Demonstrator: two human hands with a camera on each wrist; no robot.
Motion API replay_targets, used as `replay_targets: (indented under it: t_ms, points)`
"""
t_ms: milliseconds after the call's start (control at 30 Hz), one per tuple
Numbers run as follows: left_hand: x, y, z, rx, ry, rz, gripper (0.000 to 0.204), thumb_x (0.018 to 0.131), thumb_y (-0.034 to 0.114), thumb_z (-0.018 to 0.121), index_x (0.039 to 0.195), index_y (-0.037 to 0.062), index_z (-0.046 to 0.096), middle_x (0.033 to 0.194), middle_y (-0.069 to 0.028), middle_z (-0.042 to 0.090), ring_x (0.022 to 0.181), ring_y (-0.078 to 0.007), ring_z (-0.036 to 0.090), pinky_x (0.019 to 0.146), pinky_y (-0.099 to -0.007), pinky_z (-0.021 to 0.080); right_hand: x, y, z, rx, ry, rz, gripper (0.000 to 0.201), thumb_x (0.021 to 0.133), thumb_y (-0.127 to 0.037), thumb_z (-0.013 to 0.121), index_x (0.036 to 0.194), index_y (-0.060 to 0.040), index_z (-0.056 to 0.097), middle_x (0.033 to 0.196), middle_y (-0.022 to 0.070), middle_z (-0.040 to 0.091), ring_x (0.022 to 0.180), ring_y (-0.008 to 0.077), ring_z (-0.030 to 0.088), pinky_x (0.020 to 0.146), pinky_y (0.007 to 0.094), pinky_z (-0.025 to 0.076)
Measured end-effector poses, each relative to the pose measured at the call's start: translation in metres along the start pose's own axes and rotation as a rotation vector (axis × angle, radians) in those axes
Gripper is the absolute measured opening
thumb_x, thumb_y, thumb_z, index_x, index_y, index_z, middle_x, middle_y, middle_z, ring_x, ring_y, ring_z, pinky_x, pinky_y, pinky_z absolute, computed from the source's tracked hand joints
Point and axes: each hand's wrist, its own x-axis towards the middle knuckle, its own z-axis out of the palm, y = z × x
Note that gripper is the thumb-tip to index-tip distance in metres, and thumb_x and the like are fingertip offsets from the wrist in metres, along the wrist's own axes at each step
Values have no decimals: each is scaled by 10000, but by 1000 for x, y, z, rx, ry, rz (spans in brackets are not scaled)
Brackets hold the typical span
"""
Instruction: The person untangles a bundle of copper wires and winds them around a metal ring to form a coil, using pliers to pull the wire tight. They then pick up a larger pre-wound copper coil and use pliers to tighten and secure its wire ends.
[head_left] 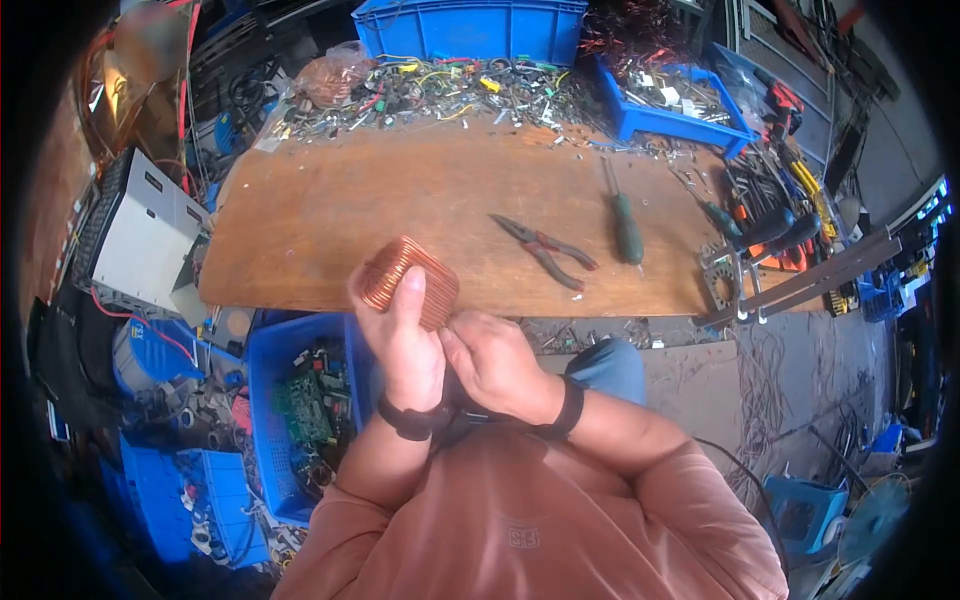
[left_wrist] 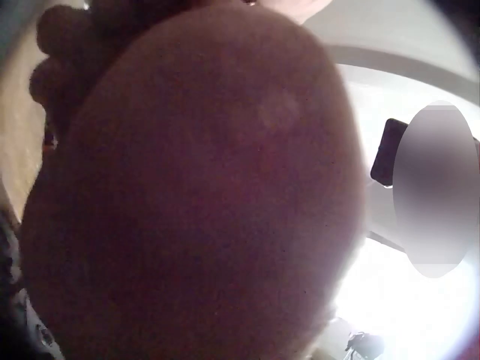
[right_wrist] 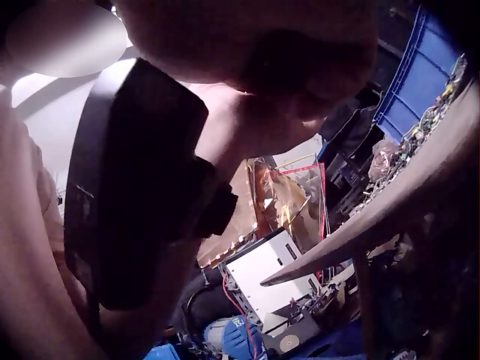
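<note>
In the head view, my left hand [head_left: 405, 345] grips a coil of copper wire [head_left: 435, 295] above the table's near edge, thumb laid along its face. My right hand [head_left: 500, 365] has its fingers curled, thumb and forefinger pinched together right at the coil's lower corner; the bit between them is hidden. On the wooden table [head_left: 380, 190] beyond lie red-and-black-handled pliers [head_left: 545, 253], jaws spread, and a green-handled screwdriver [head_left: 627, 230]. Skin of my left hand [left_wrist: 202, 187] fills most of the left wrist view. A dark wrist-worn device [right_wrist: 127, 187] blocks much of the right wrist view.
A heap of scrap wires and small parts [head_left: 430, 95] lines the far edge, with a blue bin [head_left: 470, 30] behind and a blue tray [head_left: 680, 120] to the right. Below left stands a blue crate [head_left: 270, 400] with circuit boards. Tools and a metal clamp-like frame [head_left: 740, 285] sit right.
</note>
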Motion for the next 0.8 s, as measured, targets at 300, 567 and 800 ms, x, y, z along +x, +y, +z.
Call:
replay_targets:
  t_ms: [300,567,800]
  points:
    - [-12,12,5,-181,-142,-187,421,834,88,628,1195,21,423,1081,-123,547,944,-234,610,807,-358,533,-10,19,-20,145,21,-16,105,821,-73,660,756,-10,608,691,145,548,627,325,550,573,383,446]
    - [-17,-3,9,-46,-126,-122,393,837,98,628,1165,19,426,1024,-115,567,911,-216,612,805,-357,535,-16,12,-22,158,51,20,82,825,-38,639,769,8,603,707,154,562,662,325,571,600,369,459]
    - [-15,-6,0,-39,-235,-234,418,826,98,630,1187,2,444,1023,-103,581,913,-198,616,800,-339,533,-19,16,-24,208,46,93,50,841,-42,632,844,8,640,774,141,608,715,298,599,661,355,477]
